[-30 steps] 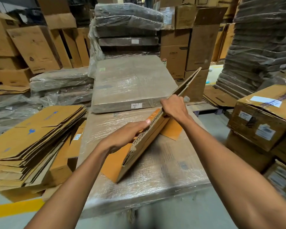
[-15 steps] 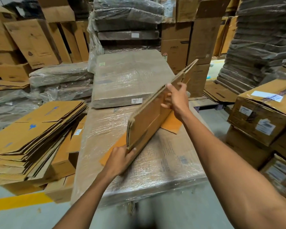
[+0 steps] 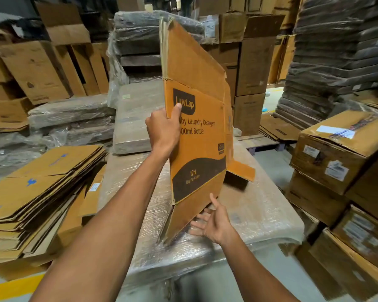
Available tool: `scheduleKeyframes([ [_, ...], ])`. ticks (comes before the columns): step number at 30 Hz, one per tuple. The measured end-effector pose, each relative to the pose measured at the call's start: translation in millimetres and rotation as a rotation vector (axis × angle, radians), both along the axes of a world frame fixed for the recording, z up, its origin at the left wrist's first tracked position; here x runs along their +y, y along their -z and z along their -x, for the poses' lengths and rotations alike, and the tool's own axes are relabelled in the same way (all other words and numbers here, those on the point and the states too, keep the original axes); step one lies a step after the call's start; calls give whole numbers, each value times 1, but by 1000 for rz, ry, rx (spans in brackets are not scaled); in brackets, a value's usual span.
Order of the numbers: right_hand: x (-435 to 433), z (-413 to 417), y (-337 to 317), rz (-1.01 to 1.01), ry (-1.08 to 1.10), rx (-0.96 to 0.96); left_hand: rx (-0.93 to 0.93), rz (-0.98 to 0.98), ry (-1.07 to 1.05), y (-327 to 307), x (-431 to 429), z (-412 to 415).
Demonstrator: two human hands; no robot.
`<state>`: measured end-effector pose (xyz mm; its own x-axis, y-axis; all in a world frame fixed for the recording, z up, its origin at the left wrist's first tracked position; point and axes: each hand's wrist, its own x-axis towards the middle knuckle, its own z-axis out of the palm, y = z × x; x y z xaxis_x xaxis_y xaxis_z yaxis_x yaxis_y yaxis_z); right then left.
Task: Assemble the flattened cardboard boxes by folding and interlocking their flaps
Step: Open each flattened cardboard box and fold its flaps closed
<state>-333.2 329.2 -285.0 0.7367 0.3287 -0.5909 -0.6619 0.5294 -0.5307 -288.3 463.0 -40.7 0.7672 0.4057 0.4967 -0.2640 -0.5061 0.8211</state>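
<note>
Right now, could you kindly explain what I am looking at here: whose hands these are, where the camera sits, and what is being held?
There is no machine here. One camera, worn on a person's head, looks forward and down at their two bare hands. The left hand grips the left edge of a flattened orange carton, held upright and printed "LuvLap". The right hand is open beside the carton's bottom flap. Beneath is a plastic-wrapped bundle serving as a worktop. A stack of flattened cartons lies to the left, and sealed boxes stand to the right.
</note>
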Motion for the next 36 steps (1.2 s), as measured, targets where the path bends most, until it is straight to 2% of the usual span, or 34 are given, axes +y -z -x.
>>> scheduleKeyframes([
  [3,-4,2,0,-167,181,67,42,199,-60,-6,14,-12],
  [6,-14,5,-7,-261,461,5,57,469,-47,6,36,-18],
  [11,-34,11,-12,-235,591,-69,101,730,-15,38,54,-14],
  [14,-43,15,1,-110,643,-22,145,859,-27,67,57,-10],
  [16,-48,20,13,14,685,90,241,897,-13,93,63,-8],
  [19,-55,28,26,149,737,191,517,745,76,137,66,0],
  [22,-56,30,35,289,771,186,825,625,142,189,63,16],
  [24,-54,30,40,389,734,178,961,649,154,223,66,37],
  [26,-53,29,41,445,701,162,1021,716,168,246,69,60],
  [29,-53,26,41,434,651,154,939,894,174,264,73,78],
  [34,-35,18,27,193,615,118,536,1421,211,276,72,86],
  [36,-17,14,20,89,582,91,509,1454,216,275,57,94],
])
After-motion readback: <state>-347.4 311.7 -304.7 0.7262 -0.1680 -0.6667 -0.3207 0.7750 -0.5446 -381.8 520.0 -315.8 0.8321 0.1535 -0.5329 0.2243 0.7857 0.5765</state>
